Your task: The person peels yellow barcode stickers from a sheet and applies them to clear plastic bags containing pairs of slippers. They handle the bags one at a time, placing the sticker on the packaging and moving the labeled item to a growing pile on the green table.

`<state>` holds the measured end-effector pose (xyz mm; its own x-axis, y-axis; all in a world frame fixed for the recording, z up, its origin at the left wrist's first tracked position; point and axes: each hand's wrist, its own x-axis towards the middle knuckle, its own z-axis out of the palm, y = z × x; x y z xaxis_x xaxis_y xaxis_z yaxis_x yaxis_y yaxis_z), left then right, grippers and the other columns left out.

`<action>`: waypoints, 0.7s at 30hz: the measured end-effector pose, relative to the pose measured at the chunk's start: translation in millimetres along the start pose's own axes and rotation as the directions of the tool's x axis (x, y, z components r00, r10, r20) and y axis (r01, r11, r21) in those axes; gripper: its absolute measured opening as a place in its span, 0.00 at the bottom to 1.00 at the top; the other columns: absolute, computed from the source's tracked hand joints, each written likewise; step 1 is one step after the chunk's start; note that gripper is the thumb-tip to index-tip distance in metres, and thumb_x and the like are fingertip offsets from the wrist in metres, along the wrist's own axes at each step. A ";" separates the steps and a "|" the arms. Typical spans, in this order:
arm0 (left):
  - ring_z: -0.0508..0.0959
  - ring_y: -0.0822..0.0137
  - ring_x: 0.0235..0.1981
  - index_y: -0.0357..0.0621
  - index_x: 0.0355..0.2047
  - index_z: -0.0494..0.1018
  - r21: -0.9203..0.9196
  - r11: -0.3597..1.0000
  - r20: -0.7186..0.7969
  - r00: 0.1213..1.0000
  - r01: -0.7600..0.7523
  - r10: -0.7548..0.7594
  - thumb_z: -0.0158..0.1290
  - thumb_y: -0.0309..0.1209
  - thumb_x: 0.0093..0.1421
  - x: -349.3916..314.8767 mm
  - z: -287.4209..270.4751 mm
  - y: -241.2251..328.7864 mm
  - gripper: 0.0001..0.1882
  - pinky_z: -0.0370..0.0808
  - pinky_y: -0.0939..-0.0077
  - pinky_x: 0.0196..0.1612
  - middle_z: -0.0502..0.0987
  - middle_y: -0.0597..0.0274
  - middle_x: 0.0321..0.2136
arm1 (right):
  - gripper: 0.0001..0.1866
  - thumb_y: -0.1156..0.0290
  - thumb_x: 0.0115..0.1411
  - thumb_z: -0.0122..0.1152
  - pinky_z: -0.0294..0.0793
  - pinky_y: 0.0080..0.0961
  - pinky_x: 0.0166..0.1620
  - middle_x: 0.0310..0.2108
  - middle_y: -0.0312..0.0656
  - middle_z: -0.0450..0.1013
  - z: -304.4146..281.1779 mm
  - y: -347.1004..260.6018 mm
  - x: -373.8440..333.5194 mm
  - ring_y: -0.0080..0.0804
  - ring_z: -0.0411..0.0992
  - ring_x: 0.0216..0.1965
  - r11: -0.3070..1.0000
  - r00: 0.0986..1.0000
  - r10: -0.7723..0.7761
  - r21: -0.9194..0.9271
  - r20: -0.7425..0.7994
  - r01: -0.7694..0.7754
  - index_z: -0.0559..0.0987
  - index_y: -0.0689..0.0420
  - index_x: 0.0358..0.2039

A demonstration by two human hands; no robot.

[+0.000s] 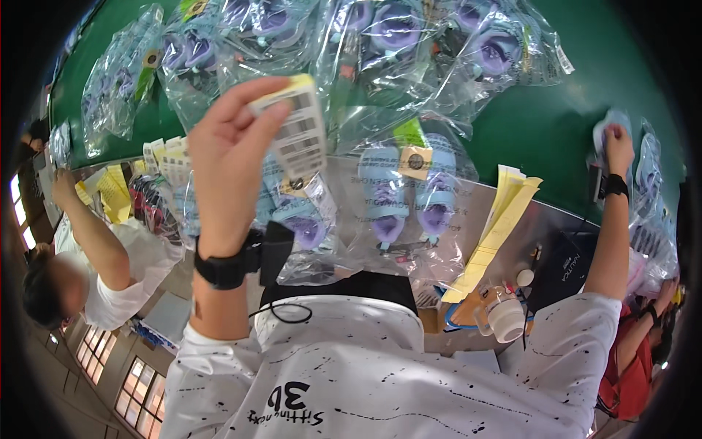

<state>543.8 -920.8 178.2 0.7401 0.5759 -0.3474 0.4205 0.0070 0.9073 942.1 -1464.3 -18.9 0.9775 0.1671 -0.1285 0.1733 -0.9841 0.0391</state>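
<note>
In my left hand (238,139), raised over the table edge, a strip of white barcode labels (300,132) with yellow backing is pinched between thumb and fingers. Beneath and beside it lies a clear bag with a lilac and pale-blue shoe (303,227). To its right, a pair of pale-blue and lilac shoes (385,194) sits in another clear bag, with a green and tan tag (414,162) on it. My right hand (620,150) is stretched far right, its fingers closed on a pale-blue shoe (605,132); whether a bag covers that shoe I cannot tell.
Several bagged shoes (395,33) line the far side of the green table (563,110). Yellow label strips (493,234) hang over the near edge. A cup (506,318) stands below on the right. A person in white (131,267) works at left, another in red (632,366) at right.
</note>
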 end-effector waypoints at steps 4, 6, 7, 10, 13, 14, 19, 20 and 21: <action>0.80 0.75 0.36 0.33 0.45 0.75 -0.020 1.000 0.127 0.992 0.014 -0.011 0.55 0.22 0.61 1.3 18.8 1.2 0.11 0.77 0.82 0.39 0.82 0.57 0.36 | 0.16 0.71 0.61 0.58 0.72 0.25 0.50 0.45 0.47 0.78 -48.6 -196.8 -75.4 0.32 0.76 0.46 0.637 0.939 -0.324 0.760 0.117 0.125 0.78 0.61 0.49; 0.80 0.76 0.33 0.34 0.44 0.76 -0.062 0.997 0.133 0.991 0.034 -0.026 0.54 0.22 0.62 0.7 27.5 2.5 0.11 0.76 0.83 0.36 0.82 0.59 0.33 | 0.14 0.73 0.62 0.57 0.71 0.19 0.49 0.44 0.40 0.78 -94.2 -273.7 -126.0 0.24 0.74 0.45 0.384 0.906 -0.422 0.914 0.046 0.132 0.78 0.64 0.47; 0.80 0.77 0.32 0.34 0.45 0.76 -0.084 0.995 0.145 0.989 0.051 -0.039 0.54 0.23 0.62 -0.8 31.3 3.9 0.11 0.75 0.85 0.34 0.82 0.60 0.33 | 0.12 0.72 0.63 0.57 0.70 0.18 0.48 0.42 0.37 0.78 -121.3 -304.3 -152.3 0.21 0.74 0.43 0.330 0.901 -0.433 0.927 -0.018 0.177 0.79 0.62 0.46; 0.81 0.77 0.30 0.35 0.43 0.76 -0.047 0.997 0.192 0.980 0.054 -0.044 0.54 0.21 0.61 -11.4 45.2 12.1 0.09 0.73 0.89 0.30 0.81 0.63 0.29 | 0.15 0.78 0.54 0.63 0.72 0.24 0.46 0.38 0.42 0.78 -154.8 -354.2 -214.2 0.27 0.75 0.40 0.188 0.853 -0.511 0.955 -0.104 0.229 0.79 0.64 0.43; 0.74 0.85 0.25 0.38 0.40 0.79 -0.051 0.998 0.231 0.973 0.026 -0.014 0.58 0.23 0.60 -24.3 57.6 21.4 0.08 0.68 0.90 0.26 0.79 0.68 0.25 | 0.12 0.82 0.52 0.63 0.71 0.24 0.45 0.38 0.44 0.75 -159.7 -362.9 -238.1 0.31 0.73 0.40 0.126 0.833 -0.550 0.979 -0.067 0.162 0.79 0.66 0.39; 0.74 0.85 0.24 0.38 0.40 0.79 -0.026 1.000 0.242 0.970 0.003 0.004 0.58 0.23 0.59 -25.1 60.0 21.1 0.08 0.68 0.89 0.26 0.79 0.67 0.25 | 0.11 0.83 0.52 0.63 0.70 0.24 0.45 0.37 0.44 0.74 -161.0 -359.9 -245.3 0.31 0.73 0.39 0.148 0.848 -0.530 0.983 -0.017 0.112 0.79 0.66 0.38; 0.77 0.80 0.23 0.37 0.39 0.79 0.008 0.982 0.291 0.940 -0.186 0.176 0.59 0.25 0.59 -26.1 69.8 8.3 0.08 0.72 0.86 0.26 0.81 0.63 0.27 | 0.09 0.86 0.51 0.63 0.69 0.24 0.43 0.36 0.44 0.72 -157.9 -349.5 -263.6 0.31 0.71 0.38 0.133 0.920 -0.390 0.988 -0.024 0.082 0.80 0.65 0.35; 0.78 0.79 0.23 0.38 0.38 0.79 0.014 0.984 0.287 0.944 -0.176 0.164 0.59 0.25 0.59 -26.3 71.0 6.7 0.08 0.72 0.85 0.26 0.82 0.63 0.27 | 0.09 0.86 0.51 0.63 0.70 0.24 0.43 0.36 0.45 0.72 -157.4 -348.0 -264.2 0.31 0.71 0.38 0.161 0.925 -0.376 0.979 -0.058 0.127 0.80 0.65 0.34; 0.78 0.78 0.23 0.38 0.38 0.79 0.020 0.986 0.283 0.947 -0.166 0.153 0.59 0.26 0.59 -27.5 70.3 5.6 0.08 0.73 0.85 0.27 0.82 0.62 0.28 | 0.09 0.86 0.50 0.64 0.70 0.25 0.41 0.35 0.44 0.73 -155.6 -348.6 -264.7 0.32 0.71 0.38 0.172 0.919 -0.379 0.968 -0.104 0.181 0.80 0.65 0.33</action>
<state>562.7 -994.0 176.1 0.9137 0.3149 -0.2569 0.3026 -0.1053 0.9473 641.6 -1156.1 155.7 0.8454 0.5333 -0.0294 0.0905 -0.1973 -0.9761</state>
